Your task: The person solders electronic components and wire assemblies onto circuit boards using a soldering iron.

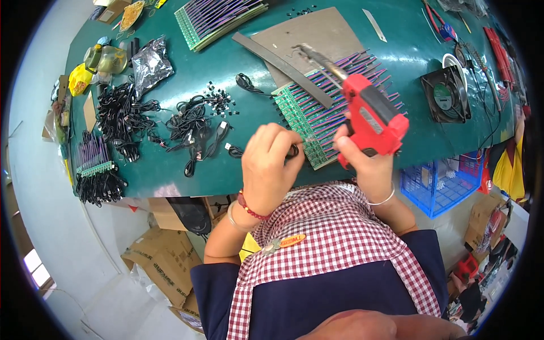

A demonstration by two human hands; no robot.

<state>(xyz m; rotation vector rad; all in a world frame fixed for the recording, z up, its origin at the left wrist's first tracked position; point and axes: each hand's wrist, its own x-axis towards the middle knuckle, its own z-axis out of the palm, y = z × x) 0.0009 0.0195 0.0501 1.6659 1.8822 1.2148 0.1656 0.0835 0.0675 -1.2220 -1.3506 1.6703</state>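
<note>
Right now, our left hand [267, 164] is curled nearly closed, with the thumb and bent fingers pinching a black cable [292, 152] at the near left edge of a row of green circuit boards [297, 122]. Our right hand [368, 158] is wrapped around the handle of a red and black soldering gun [372, 107], whose metal barrel slants away from us and to the left, its tip in front of a brown sheet [317, 34]. We cannot tell how high the tip stands above it.

The circuit boards lie in front of us on the green table [198, 62], partly on the sheet, with purple wires fanning out to their right. Across them and the sheet rests a flat grey bar [283, 68]. To the left of our hands we have loose black cables [190, 122], small black pieces [221, 102] and a bigger cable heap [122, 110], with a silvery bag [152, 65] just beyond that heap.

Farther out, a second stack of boards [218, 22] sits at the far side, a black fan [445, 99] stands to the right, and a blue crate [442, 184] is below the table's right end. A cardboard box [167, 263] sits on the floor at our left.
</note>
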